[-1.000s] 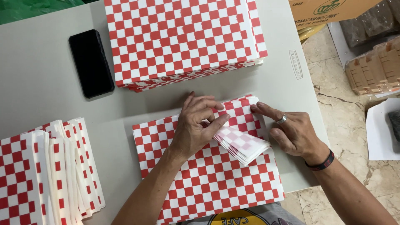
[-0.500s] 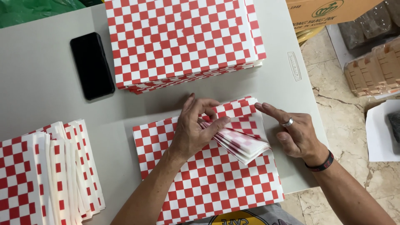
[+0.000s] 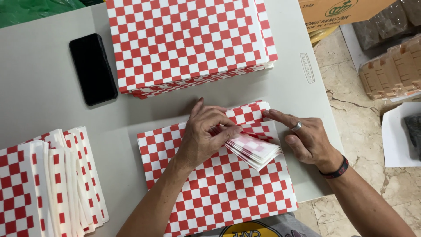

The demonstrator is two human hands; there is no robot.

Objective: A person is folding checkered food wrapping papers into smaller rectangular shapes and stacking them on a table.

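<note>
- Nearest, a small stack of red-and-white checkered sheets point(image 3: 219, 193) lies flat at the near edge of the grey table point(image 3: 39, 101); its long axis runs near to far, tilted a little to the right.
- On it, the left hand point(image 3: 204, 136) is closed over a folded corner flap point(image 3: 256, 149), thumb pinching several layers; the flap's free edge fans out toward the right and slightly near.
- The right hand point(image 3: 307, 138) lies open beside it, forefinger stretched left to press the far right corner of the sheets.
- Judging by the layout, a folded pile point(image 3: 48, 184) at the near left is finished work; the tall flat stack point(image 3: 188, 41) at the far side looks untouched, so much seems left.
- A black phone point(image 3: 93, 68) rests far left.
</note>
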